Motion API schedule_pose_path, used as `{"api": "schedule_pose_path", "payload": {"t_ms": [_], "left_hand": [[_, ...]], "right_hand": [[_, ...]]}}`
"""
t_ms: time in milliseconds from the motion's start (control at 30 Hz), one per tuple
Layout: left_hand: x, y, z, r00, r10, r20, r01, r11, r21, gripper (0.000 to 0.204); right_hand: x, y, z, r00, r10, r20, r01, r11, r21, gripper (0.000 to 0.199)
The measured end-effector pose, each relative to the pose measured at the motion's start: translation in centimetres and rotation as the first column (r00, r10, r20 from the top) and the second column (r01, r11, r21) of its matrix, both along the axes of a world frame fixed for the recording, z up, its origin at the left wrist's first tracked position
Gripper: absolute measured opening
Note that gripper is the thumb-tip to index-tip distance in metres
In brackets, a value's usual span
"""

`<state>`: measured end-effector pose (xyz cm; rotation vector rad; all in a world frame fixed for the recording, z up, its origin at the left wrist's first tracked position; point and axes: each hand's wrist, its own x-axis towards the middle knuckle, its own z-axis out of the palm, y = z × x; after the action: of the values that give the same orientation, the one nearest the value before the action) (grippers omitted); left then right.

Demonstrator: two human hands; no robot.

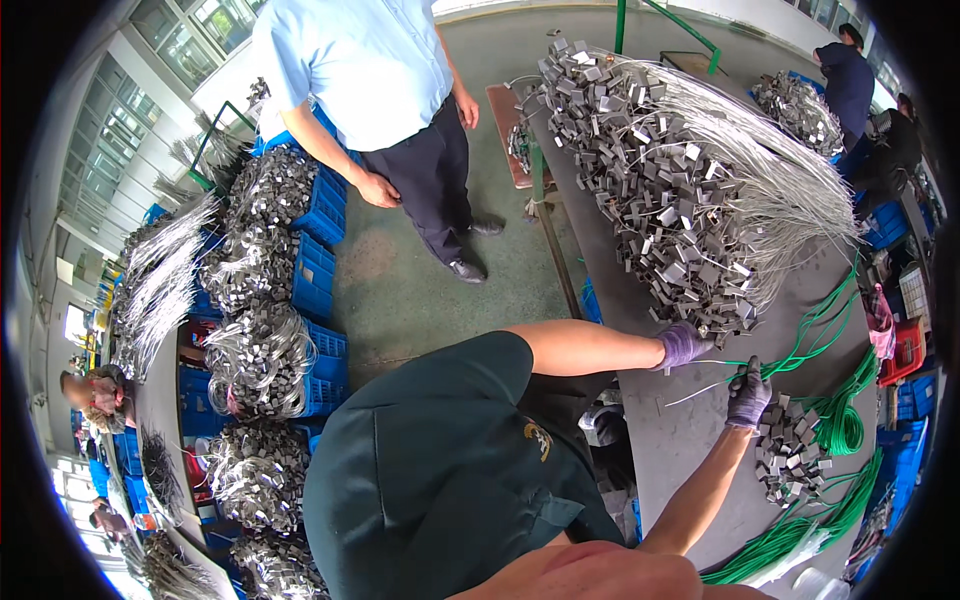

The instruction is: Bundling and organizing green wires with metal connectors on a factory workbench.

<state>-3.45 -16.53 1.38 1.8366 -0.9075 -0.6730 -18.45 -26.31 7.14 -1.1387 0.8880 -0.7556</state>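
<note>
My left hand (683, 345), in a purple glove, is at the near end of a big heap of small grey metal blocks (665, 190) with pale wires (745, 150) trailing from them. Its fingers are closed, but what they pinch is hidden against the heap. Closer to me, my right hand (748, 397), gloved in purple with dark fingertips, grips green wires (812, 340) that fan out to the far right. Thin pale wire ends (695, 394) stick out leftward beside this hand. Just right of it lies a smaller pile of grey blocks (790, 455).
Green wire bundles (845, 425) lie along the right of the grey table (690, 480). A red bin (903, 350) and blue crates stand beyond that edge. Stacked blue crates (318, 275) of wired blocks line the left. A person in light blue (355, 70) stands across the aisle; others work farther off.
</note>
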Motion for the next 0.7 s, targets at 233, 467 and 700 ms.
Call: {"api": "schedule_pose_path", "payload": {"t_ms": [233, 467, 700], "left_hand": [[0.5, -3.5, -4.9, 0.961, 0.076, 0.265, -0.091, 0.995, 0.043, 0.035], [-1.1, 2.1, 6.1, 0.853, -0.284, -0.438, 0.272, 0.958, -0.093, 0.013], [-0.9, 3.4, 4.9, 0.762, -0.306, -0.57, 0.324, 0.943, -0.074, 0.015]], "right_hand": [[0.7, -0.6, 0.9, 0.995, 0.098, 0.021, -0.097, 0.995, -0.032, 0.028], [0.9, -1.9, -0.2, 0.996, -0.02, 0.083, 0.018, 1.0, 0.025, 0.022], [-1.5, -5.0, -2.5, 0.888, 0.147, 0.435, -0.229, 0.963, 0.14, 0.02]]}}
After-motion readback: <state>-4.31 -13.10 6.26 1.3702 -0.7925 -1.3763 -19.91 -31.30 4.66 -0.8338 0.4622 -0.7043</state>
